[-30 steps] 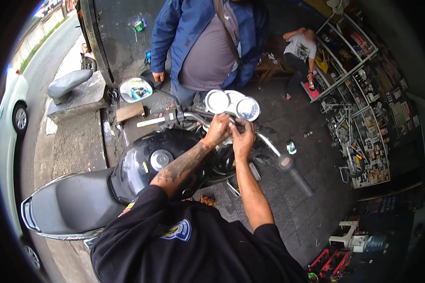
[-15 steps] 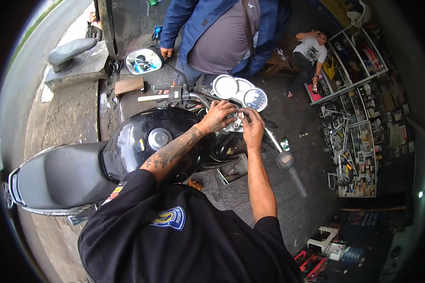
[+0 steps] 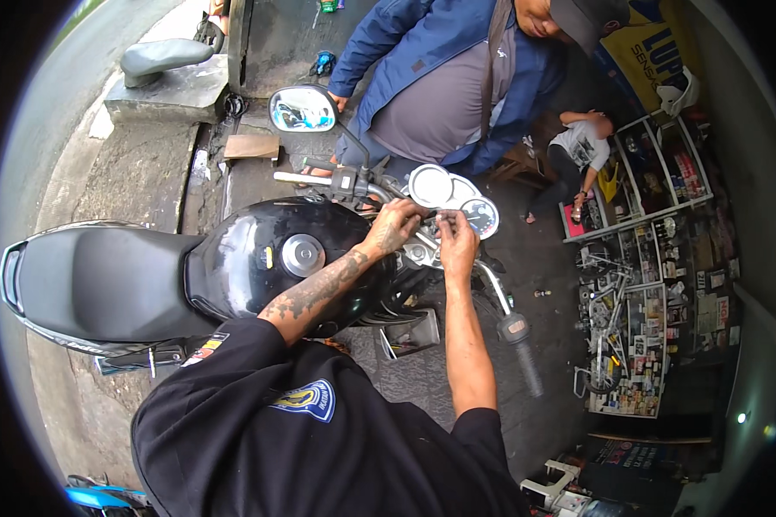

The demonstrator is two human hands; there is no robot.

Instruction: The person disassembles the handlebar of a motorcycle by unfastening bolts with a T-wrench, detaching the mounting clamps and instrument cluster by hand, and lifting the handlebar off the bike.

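My left hand (image 3: pixel 395 226) and my right hand (image 3: pixel 459 242) are close together over the middle of a motorcycle's handlebar, just behind its round gauges (image 3: pixel 478 217). The left fingers are curled and pressed together at the bar; what they grip is too small to tell. My right thumb and fingers pinch something small and dark, also not clear. Beneath the hands lies the silver top clamp (image 3: pixel 419 253). The black fuel tank (image 3: pixel 241 250) is under my left forearm. A rubber grip (image 3: pixel 528 366) ends the right bar; the left bar end (image 3: pixel 302 178) is bare metal.
A person in a blue jacket (image 3: pixel 405 60) stands just beyond the handlebar. The mirror (image 3: pixel 303 109) rises at the left. A grey open box (image 3: pixel 411 334) is on the floor beside the motorcycle. Another person (image 3: pixel 582 146) sits near metal shelves (image 3: pixel 642 224) at the right.
The view has shifted, so the motorcycle sits somewhat lower in it. My right fingers have risen toward the gauges, still pinched. The standing person's head has come into view, leaning in.
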